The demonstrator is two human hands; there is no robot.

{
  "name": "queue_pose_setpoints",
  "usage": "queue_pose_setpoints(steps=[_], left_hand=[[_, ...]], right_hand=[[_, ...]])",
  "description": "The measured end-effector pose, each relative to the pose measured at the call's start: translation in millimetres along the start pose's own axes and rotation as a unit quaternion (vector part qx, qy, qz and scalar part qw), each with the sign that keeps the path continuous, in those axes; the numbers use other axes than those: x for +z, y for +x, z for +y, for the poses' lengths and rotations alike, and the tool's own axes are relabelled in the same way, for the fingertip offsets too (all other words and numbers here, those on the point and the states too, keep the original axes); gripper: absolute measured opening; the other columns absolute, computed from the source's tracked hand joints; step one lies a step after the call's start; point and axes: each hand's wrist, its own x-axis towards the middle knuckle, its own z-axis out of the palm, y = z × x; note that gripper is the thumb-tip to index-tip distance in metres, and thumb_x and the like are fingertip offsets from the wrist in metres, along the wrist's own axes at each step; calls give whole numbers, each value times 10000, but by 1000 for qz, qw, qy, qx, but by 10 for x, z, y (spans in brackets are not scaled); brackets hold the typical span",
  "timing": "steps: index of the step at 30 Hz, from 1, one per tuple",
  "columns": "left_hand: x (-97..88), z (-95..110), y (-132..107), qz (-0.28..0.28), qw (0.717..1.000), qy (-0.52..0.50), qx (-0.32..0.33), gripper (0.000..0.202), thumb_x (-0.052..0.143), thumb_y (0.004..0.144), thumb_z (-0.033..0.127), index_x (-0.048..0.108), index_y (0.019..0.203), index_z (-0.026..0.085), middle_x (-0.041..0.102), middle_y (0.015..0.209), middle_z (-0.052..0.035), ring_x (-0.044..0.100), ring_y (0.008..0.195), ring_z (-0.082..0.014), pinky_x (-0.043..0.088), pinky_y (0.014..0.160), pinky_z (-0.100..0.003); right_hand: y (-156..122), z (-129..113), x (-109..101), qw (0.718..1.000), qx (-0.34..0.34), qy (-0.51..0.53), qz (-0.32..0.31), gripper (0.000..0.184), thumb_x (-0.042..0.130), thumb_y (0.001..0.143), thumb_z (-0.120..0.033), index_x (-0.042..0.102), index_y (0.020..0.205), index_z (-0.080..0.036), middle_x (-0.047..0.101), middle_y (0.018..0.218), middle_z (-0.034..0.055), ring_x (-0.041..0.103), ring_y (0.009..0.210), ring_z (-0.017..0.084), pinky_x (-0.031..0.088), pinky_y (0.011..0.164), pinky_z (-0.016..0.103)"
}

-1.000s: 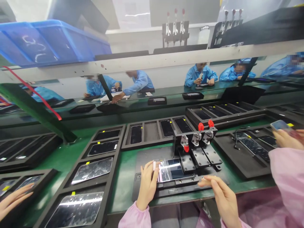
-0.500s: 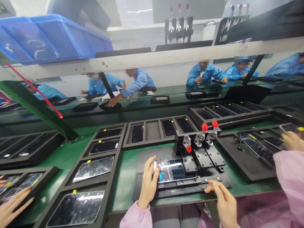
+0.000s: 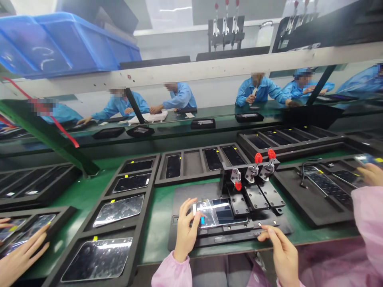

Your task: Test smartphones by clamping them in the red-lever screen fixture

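Observation:
A phone point(image 3: 223, 213) with a glossy dark screen lies in the black clamping fixture point(image 3: 206, 238), its right end under a clamp block. At the phone's left end, my left hand point(image 3: 186, 229) is closed, fingers and thumb about its edges. A white tab point(image 3: 194, 208) shows by those fingers, and a blue label point(image 3: 202, 220) sits on the screen. My right hand point(image 3: 281, 249) is at the fixture's front edge, thumb and fingers pressed together; whatever they hold, if anything, is hidden. Of the red-knobbed toggle clamps, the left one point(image 3: 237, 181) has its knob down; the other two point(image 3: 257, 158) point up.
Black trays point(image 3: 143, 217) of screens with yellow tabs stand left, behind and right. Another person's hand point(image 3: 28, 249) reaches in at left; a pink-sleeved co-worker's hand point(image 3: 372, 173) holds a phone at right. A blue bin point(image 3: 60, 48) rests on the shelf point(image 3: 167, 65) above.
My hands and the clamped phone look nearly unmoved. At left, the other person's hand has shifted right over its tray. Workers across the bench have moved their arms.

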Motion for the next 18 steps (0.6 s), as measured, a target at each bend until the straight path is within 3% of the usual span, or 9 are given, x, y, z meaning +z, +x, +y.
queue_pose_setpoints(steps=[7,18], left_hand=[[34,-4,33,-3,1000,4,-25,310,370,905,284,612,1100,280,445,1344,-36,333,1285,-222,284,1062,-473],[37,-14,27,-3,999,-2,-49,319,361,910,305,569,1150,276,451,1335,-38,359,1271,-208,298,1061,-445]], right_hand=[[-5,21,-1,1000,2,-2,-9,319,500,807,-470,606,702,-188,654,720,41,595,905,239,424,878,334],[-35,24,19,1000,-6,-9,-15,316,502,809,-456,613,690,-185,649,727,41,589,877,226,419,858,301]])
